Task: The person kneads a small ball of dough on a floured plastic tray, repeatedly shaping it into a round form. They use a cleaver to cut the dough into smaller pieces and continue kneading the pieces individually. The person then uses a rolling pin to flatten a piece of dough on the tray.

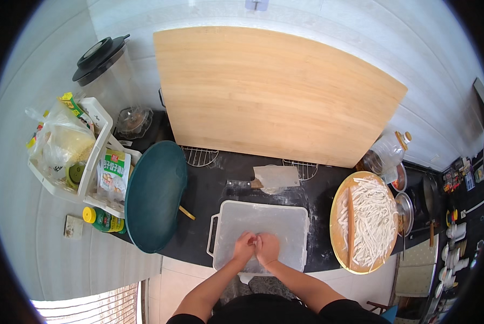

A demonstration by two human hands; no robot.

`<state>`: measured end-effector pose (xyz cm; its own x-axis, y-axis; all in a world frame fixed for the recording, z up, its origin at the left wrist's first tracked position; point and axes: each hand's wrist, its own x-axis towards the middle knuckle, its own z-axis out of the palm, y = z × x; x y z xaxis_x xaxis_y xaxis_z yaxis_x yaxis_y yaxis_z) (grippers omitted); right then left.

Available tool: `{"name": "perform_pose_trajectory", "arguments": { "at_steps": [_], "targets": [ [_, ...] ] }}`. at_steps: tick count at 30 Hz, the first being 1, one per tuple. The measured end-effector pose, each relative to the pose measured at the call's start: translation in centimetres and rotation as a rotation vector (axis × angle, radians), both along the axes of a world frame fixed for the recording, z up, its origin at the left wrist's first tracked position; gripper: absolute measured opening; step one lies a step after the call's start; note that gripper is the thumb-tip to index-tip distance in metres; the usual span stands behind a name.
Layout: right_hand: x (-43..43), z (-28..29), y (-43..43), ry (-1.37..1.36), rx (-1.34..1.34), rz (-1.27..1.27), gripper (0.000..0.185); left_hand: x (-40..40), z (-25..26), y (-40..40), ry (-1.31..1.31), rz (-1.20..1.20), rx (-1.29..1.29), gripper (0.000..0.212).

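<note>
My left hand (245, 245) and my right hand (267, 248) meet over the lower middle of a whitish, translucent plastic lid or tray (266, 214) with a side handle. Their fingertips touch around something small and pale, too hidden to name. Behind the tray a cleaver (277, 176) lies flat over a whitish round thing, its handle to the left. Flour dusts the dark counter around it. At the right, a round board (339, 198) carries floured, cut noodles (373, 222), with a thin wooden rolling pin (351, 229) lying along their left side.
A large wooden board (274, 93) leans on the wall behind two wire racks (200, 156). A dark green oval basin or lid (156, 198) stands left, beside a white basket (104, 141) of packets and a yellow-capped bottle (104, 218). Metal bowls (405, 212) and a clear jug (385, 152) stand right.
</note>
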<state>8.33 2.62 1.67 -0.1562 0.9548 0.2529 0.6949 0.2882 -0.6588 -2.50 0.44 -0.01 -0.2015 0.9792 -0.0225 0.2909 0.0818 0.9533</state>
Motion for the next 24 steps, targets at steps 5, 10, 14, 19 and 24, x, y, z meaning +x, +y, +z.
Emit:
{"name": "perform_pose_trajectory", "arguments": {
  "at_steps": [5,10,14,19,24],
  "targets": [
    [-1.0,-0.6,1.3,-0.18,-0.068,0.056,0.017,-0.5,-0.7,0.2,-0.155,0.121,-0.167,0.012],
    [-1.4,-0.9,3.5,-0.206,-0.092,0.115,0.022,-0.4,-1.6,0.3,-0.23,0.215,-0.298,0.013],
    [-1.9,-0.5,5.3,-0.334,-0.341,0.062,0.029,0.3,-2.5,0.4,-0.148,0.219,-0.287,0.023],
    [-0.9,-0.2,6.3,-0.163,-0.594,-0.078,0.042,0.9,-4.2,0.3,-0.309,0.199,-0.179,0.039],
    [1.6,-3.6,6.1,0.469,-0.788,-0.185,0.044,1.3,-2.0,0.5,-0.077,0.013,-0.252,0.046]
  ]
}}
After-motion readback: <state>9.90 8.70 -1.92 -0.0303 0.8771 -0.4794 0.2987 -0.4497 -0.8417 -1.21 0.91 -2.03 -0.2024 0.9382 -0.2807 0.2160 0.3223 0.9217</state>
